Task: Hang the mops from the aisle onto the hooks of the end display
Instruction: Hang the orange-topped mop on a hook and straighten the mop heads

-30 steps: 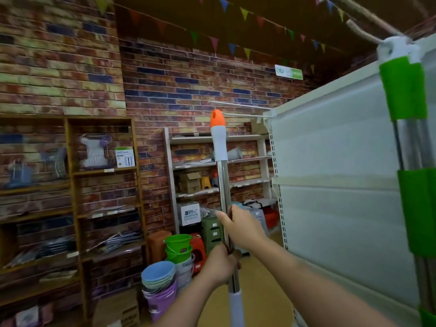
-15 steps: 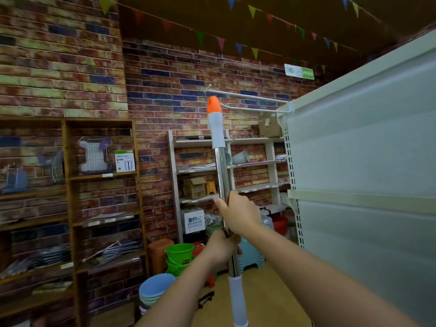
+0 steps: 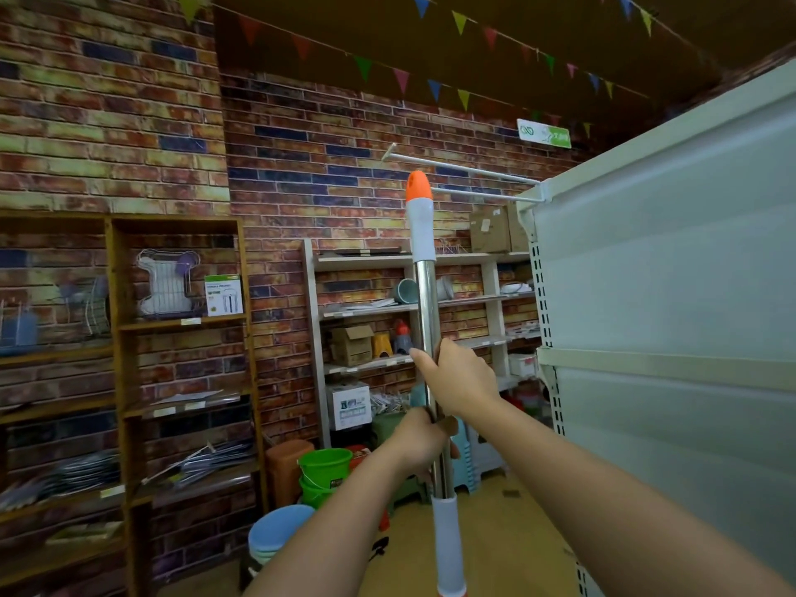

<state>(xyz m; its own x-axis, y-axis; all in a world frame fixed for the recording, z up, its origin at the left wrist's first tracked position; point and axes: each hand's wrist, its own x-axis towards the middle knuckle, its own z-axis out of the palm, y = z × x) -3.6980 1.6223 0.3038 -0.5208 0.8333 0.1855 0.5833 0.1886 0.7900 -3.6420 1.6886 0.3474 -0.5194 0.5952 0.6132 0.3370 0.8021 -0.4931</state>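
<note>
Since half a second ago, little changed in the grip; the view has shifted so the hooks sit closer above the mop's tip, and the green-handled mop seen at the right edge a second ago is out of frame.

Mop (image 3: 427, 295) held upright at centre — steel pole, white-grey sleeve, orange cap (image 3: 418, 187) on top. Cap sits just below and in front of the two white hooks (image 3: 465, 170), long rods jutting leftward from the top corner of the end display (image 3: 672, 260). Whether cap touches the lower rod cannot be told; it overlaps it in view. Lower part of pole carries a second pale sleeve running off the bottom edge; mop head not in view.

Right hand (image 3: 458, 381) higher on the pole, fingers wrapped tight around the steel. Left hand (image 3: 420, 441) directly below it, touching or nearly so, fingers likewise clamped on the pole. Both forearms reach up from the bottom of frame.

Surroundings — end display is a pale panel filling the right side, perforated upright at its edge. Behind the pole, a white shelving unit (image 3: 366, 308) with boxes and small goods against a brick wall (image 3: 301, 122). Green buckets (image 3: 325, 471) stacked on the floor near a stack of blue basins (image 3: 275, 532). Wooden shelves (image 3: 181, 325) at left. Bunting (image 3: 461, 23) strung overhead.
</note>
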